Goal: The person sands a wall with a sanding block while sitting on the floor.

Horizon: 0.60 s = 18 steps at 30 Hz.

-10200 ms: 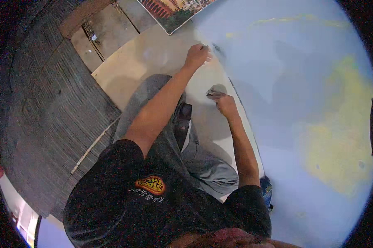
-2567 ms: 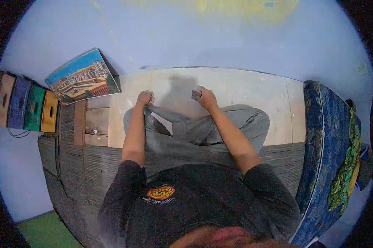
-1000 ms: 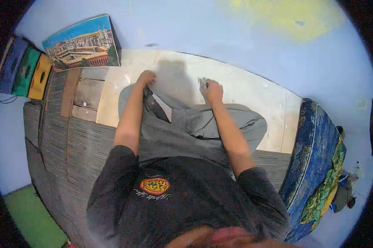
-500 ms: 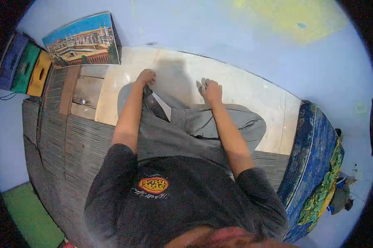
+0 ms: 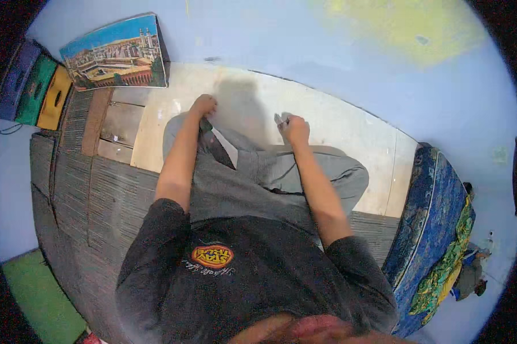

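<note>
My left hand (image 5: 206,105) is closed with its fingers curled, above my left thigh. From just under it a dark strip with a pale wedge along one side (image 5: 221,148) slopes down onto my lap, narrow at the hand and wider below; its kind I cannot make out. My right hand (image 5: 296,129) is closed too, raised over the pale board beyond my right thigh. Between its thumb and fingers sticks out a small greyish piece (image 5: 281,119), too small to name. The two hands are apart. Grey trousers (image 5: 247,195) cover my crossed legs.
I sit on a grey ribbed mat (image 5: 118,200) and a pale board (image 5: 333,123) along a wall. A mosque picture (image 5: 118,57) leans at the far left, beside coloured drawers (image 5: 52,97). On the right stands a blue patterned mattress (image 5: 419,212) with green-yellow cloth (image 5: 445,269).
Both hands stay in nearly the same places. The small piece in my right hand has shifted slightly, and the view has tilted a little.
</note>
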Tool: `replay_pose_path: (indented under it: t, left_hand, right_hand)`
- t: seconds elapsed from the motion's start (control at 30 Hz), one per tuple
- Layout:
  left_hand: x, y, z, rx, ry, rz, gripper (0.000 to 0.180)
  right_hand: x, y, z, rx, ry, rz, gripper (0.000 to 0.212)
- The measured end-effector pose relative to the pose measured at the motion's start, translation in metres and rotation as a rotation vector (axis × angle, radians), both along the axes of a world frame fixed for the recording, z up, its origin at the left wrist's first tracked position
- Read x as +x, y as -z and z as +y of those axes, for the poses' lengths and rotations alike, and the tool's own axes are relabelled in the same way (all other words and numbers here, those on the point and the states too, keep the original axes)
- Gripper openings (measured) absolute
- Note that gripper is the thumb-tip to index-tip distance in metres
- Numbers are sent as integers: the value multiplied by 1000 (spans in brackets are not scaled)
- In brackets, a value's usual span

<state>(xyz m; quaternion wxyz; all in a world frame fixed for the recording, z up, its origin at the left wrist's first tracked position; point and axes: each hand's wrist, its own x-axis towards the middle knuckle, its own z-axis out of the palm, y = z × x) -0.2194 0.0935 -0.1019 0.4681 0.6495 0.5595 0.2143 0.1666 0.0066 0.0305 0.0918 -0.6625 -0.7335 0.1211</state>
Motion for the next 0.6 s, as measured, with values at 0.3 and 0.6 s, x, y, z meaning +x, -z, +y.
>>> replay_pose_path:
  t: [0.3,0.6]
  left_hand:
    - [33,-24,-2,-212,-151,139,27]
    - [44,-38,-2,-191,-131,91,24]
  right_hand:
    - [12,2,-10,113,7,-15,35]
    - [23,24,0,-18,-29,-222,15]
